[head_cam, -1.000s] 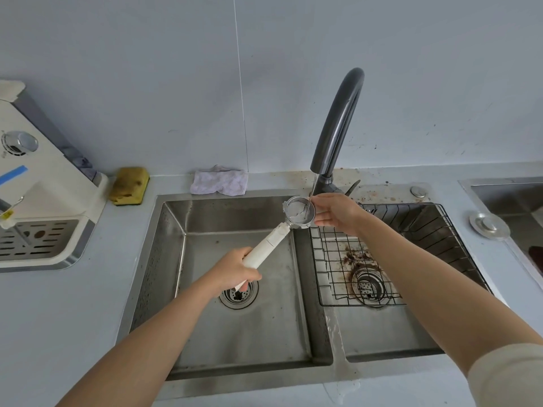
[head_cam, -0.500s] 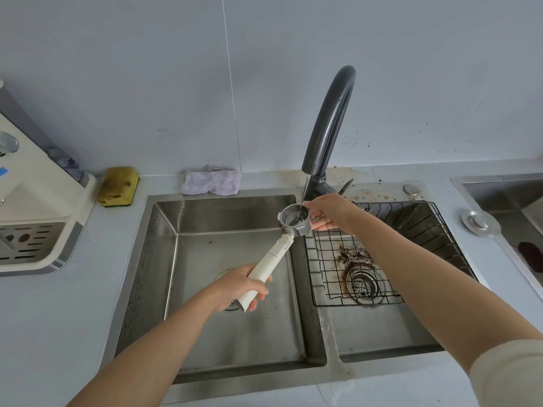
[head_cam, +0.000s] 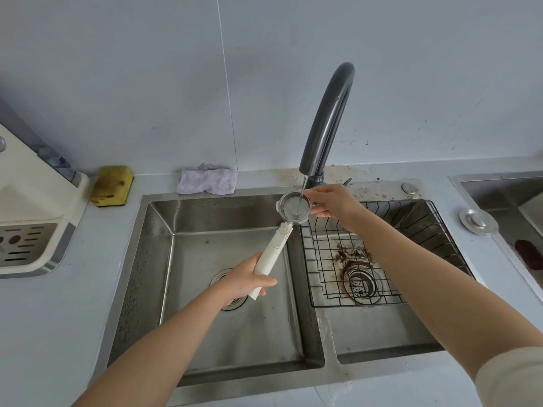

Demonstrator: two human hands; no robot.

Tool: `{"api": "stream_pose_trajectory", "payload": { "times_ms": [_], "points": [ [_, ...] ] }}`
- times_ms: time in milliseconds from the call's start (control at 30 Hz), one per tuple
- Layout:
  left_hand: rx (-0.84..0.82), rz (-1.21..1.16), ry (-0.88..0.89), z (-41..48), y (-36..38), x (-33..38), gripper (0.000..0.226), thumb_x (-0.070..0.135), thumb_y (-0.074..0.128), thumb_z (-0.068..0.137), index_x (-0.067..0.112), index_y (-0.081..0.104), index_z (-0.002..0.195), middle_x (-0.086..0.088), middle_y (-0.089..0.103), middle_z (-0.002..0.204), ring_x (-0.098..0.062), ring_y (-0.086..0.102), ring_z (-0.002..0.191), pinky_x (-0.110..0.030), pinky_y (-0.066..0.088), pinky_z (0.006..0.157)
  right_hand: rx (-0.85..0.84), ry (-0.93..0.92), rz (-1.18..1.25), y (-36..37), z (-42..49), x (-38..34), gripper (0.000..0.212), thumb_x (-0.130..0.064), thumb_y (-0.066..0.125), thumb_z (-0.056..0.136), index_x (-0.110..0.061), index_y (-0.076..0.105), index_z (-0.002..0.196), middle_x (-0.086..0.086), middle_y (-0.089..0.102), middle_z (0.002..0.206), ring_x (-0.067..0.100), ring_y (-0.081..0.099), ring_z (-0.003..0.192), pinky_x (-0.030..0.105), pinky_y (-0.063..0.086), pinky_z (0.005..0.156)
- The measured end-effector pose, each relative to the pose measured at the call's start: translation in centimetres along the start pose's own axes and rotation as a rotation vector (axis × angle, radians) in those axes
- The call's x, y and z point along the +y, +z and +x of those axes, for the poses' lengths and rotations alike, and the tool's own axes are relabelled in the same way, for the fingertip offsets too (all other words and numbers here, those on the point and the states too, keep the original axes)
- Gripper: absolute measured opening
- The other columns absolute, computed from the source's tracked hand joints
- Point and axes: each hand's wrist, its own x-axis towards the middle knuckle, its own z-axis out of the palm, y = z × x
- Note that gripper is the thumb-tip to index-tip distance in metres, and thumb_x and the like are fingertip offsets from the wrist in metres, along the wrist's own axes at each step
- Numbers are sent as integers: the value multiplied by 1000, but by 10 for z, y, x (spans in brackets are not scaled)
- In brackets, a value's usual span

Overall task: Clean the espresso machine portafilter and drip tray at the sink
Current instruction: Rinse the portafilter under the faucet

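While the double steel sink [head_cam: 147,274] fills the middle of the frame under the dark faucet [head_cam: 329,118], the portafilter [head_cam: 294,207] sits at centre beneath a thin water stream [head_cam: 303,189]. The left hand [head_cam: 244,282] grips its white handle [head_cam: 271,252], and the right hand [head_cam: 332,201] pinches its metal rim.

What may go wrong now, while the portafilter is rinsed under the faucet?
The faucet stream hits the portafilter basket near the basin divider, so water may splash onto the wet front rim. The left hand grips only the handle's far end; if wet, it might slip.
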Motion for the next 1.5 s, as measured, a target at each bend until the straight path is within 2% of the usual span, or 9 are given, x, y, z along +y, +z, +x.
{"api": "stream_pose_trajectory", "payload": {
  "times_ms": [167, 300, 500, 633, 867, 1000, 1100, 1233, 1500],
  "points": [
    [184, 135, 28, 5, -3, 4, 40, 12, 61, 83, 15, 44, 119, 0, 49, 81, -18, 51, 56, -25, 41, 54, 31, -3, 91, -1, 3, 4, 27, -18, 52, 93, -3, 62, 113, 7, 65, 90, 19, 60, 77, 31, 51, 82],
    [271, 304, 2, 0, -15, 6, 24, 14, 59, 82, 11, 45, 101, -4, 51, 82, -17, 50, 50, -17, 36, 37, 19, 43, 205, 3, 3, 11, 19, -15, 48, 95, -7, 60, 106, 5, 63, 88, 19, 59, 75, 30, 51, 79],
    [186, 428, -57, -18, -35, 11, 25, 15, 58, 81, 15, 41, 100, -2, 52, 85, -15, 53, 48, -21, 42, 44, -26, 155, 223, 16, 6, 25, 16, -17, 46, 97, -10, 59, 103, 6, 61, 87, 20, 61, 73, 32, 53, 74],
    [81, 321, -95, -27, -40, 13, 30, 9, 58, 81, 8, 43, 106, -2, 54, 73, -15, 52, 46, -22, 40, 46, -36, 201, 179, 23, 6, 23, 15, -17, 45, 97, -10, 57, 102, 7, 61, 80, 19, 62, 67, 29, 51, 68],
    [-74, 146, -137, -25, -25, -6, 25, 12, 61, 79, 19, 45, 98, -2, 56, 72, -15, 58, 51, -29, 47, 58, -34, 281, -65, 24, 3, 13, 15, -16, 47, 96, -12, 53, 109, 9, 59, 73, 18, 56, 60, 26, 48, 62],
    [-87, 97, -127, -20, -13, -8, 22, 14, 62, 82, 23, 45, 92, 1, 58, 76, -14, 60, 58, -24, 48, 60, -2, 236, -162, 23, 3, 11, 28, -15, 48, 95, 7, 57, 109, 10, 51, 65, 17, 45, 52, 22, 39, 52],
    [-58, 79, -144, -17, -6, -1, 25, 13, 60, 85, 24, 44, 102, 4, 55, 83, -11, 58, 62, -16, 43, 48, 36, 159, -270, 21, 3, 10, 32, -19, 49, 94, 8, 59, 108, 13, 57, 75, 21, 54, 61, 24, 49, 58],
    [10, -45, -135, -13, -2, 2, 31, 3, 57, 84, 18, 47, 109, 0, 51, 76, -13, 52, 60, -18, 43, 50, 90, 87, -322, 19, 2, 8, 32, -23, 48, 94, 4, 63, 102, 13, 59, 81, 22, 57, 75, 23, 48, 60],
    [60, -280, -53, -21, 17, 5, 17, -1, 62, 77, 11, 49, 78, -3, 46, 54, -12, 42, 38, -20, 37, 43, 27, 91, -49, 24, -3, 3, 23, -21, 45, 96, -11, 64, 101, -1, 55, 76, 10, 52, 70, 29, 46, 76]
  ]
}}
